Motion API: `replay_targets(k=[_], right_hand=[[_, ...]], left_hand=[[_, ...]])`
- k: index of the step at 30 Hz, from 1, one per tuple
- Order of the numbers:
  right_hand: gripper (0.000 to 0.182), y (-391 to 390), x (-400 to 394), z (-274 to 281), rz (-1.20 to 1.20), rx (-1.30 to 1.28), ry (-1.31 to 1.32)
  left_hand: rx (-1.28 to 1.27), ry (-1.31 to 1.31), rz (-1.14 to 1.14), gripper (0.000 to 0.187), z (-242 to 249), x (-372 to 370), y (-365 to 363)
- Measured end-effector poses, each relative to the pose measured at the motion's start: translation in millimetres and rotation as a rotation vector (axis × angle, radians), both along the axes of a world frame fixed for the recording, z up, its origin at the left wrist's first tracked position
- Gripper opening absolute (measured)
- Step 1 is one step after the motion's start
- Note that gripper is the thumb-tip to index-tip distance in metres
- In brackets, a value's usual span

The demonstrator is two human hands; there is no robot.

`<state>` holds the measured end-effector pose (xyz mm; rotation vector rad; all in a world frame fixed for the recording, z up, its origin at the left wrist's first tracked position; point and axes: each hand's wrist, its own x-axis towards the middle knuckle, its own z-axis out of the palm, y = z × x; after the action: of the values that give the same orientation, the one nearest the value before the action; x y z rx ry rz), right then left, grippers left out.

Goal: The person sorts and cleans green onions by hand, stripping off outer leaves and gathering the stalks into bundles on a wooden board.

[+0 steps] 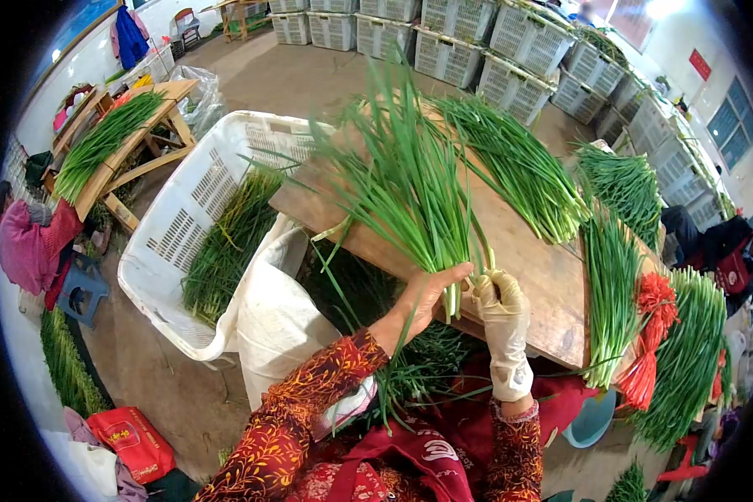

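Note:
My bare left hand (pixel 427 293) is wrapped round the lower stems of a bunch of long green stalks (pixel 410 192), whose leaves fan upward over the wooden board (pixel 552 293). Beside it, my right hand (pixel 500 311), in a pale glove, has its fingers bent and pressed together at the stem ends, pinching what looks like a thin stalk. Another bundle (pixel 519 167) lies on the board's far side. To the right lie a further bundle (pixel 608 293) and a bunch of red ties (pixel 651 326).
A white crate (pixel 163 243) holding loose stalks stands at left, with white cloth (pixel 280 326) over its near edge. Stacked crates (pixel 452 54) line the back. A wooden bench (pixel 113 171) bears more stalks. A blue basin (pixel 592 418) sits below the board.

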<state>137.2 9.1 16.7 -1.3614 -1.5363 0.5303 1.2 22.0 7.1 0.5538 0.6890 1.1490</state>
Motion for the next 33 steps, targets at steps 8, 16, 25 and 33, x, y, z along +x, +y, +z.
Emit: replay_targets(k=[8,16,25,33], right_hand=[[0.020,-44,33,37,0.841,-0.741,-0.207],[0.021,20,4,47,0.280,-0.153,-0.052],[0.013,16,-12,2,0.153,-0.077,0.249],[0.009,-13,16,18,0.572,-0.411,0.379]], left_hand=[[-0.049,-0.208,0.066,0.022,2,-32,19],[-0.024,-0.099,-0.094,0.026,7,-7,2],[-0.008,-0.046,-0.064,0.035,7,-9,6],[0.060,0.076,-0.025,0.028,11,-24,20]])
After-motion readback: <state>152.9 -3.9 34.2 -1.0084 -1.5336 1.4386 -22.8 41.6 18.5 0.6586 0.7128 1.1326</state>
